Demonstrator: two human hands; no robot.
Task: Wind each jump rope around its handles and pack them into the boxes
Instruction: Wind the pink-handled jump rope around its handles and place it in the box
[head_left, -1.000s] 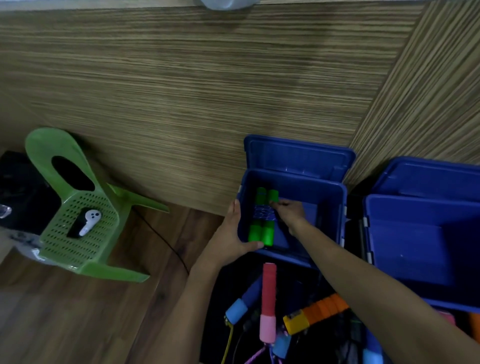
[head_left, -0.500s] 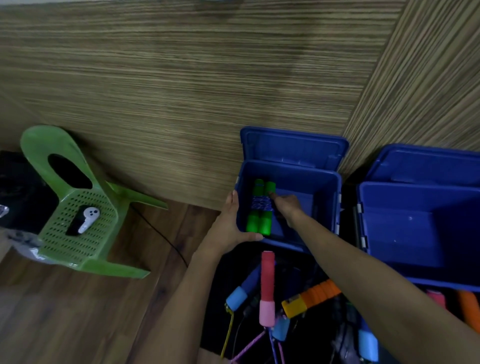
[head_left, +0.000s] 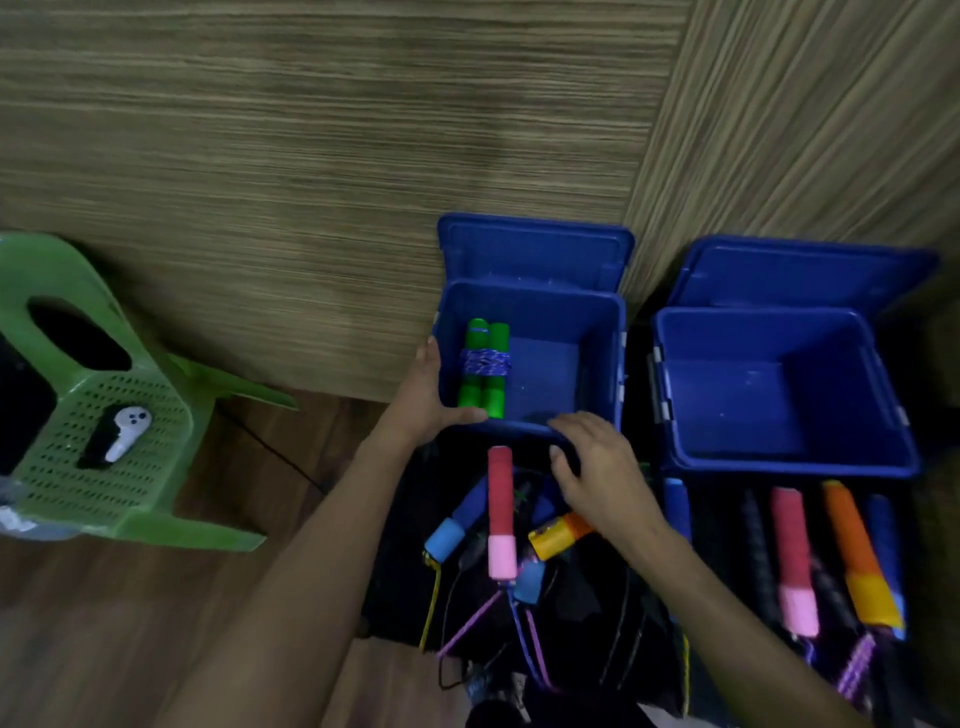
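Green plastic chair (head_left: 98, 415), wood floor (head_left: 156, 623)

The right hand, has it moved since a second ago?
Yes. The right hand has come out of the left blue box, away from the green rope bundle, toward the person.

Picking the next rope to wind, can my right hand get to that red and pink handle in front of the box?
Probably yes. The right hand hovers open just beside the red and pink handle, which lies on top of the pile with nothing covering it.
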